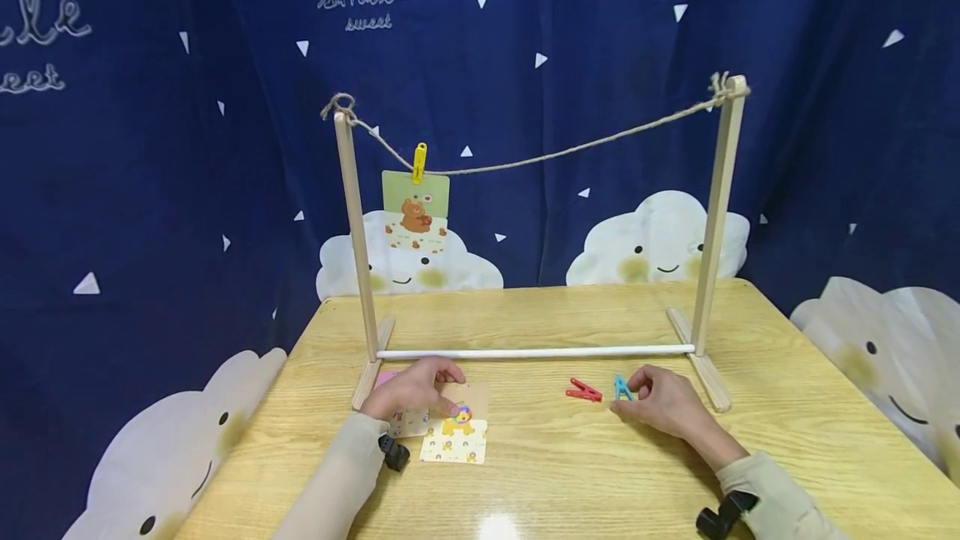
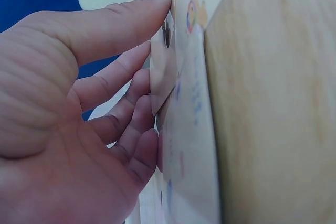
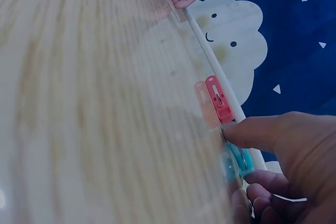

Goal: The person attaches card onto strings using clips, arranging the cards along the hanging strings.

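My left hand (image 1: pixel 416 390) holds a lion card (image 1: pixel 453 444), with the thumb on its printed face and the fingertips at its far edge. Partly under that card and hand lies a pink-topped card (image 1: pixel 408 423). At the right, my right hand (image 1: pixel 663 402) has its thumb and index finger at either side of a blue clothespin (image 1: pixel 624 388), pinching it close to the tabletop; the other fingers are curled behind. Just left of it lies a red clothespin (image 1: pixel 583 390), also visible in the right wrist view beyond the thumb.
A wooden frame (image 1: pixel 720 223) stands behind the hands, with a white rod (image 1: pixel 536 352) along its base. From its sagging rope (image 1: pixel 555 155) hangs a bear card (image 1: pixel 415 219), held by a yellow clothespin (image 1: pixel 419 163). A dark blue curtain (image 1: pixel 510 65) covers the back.
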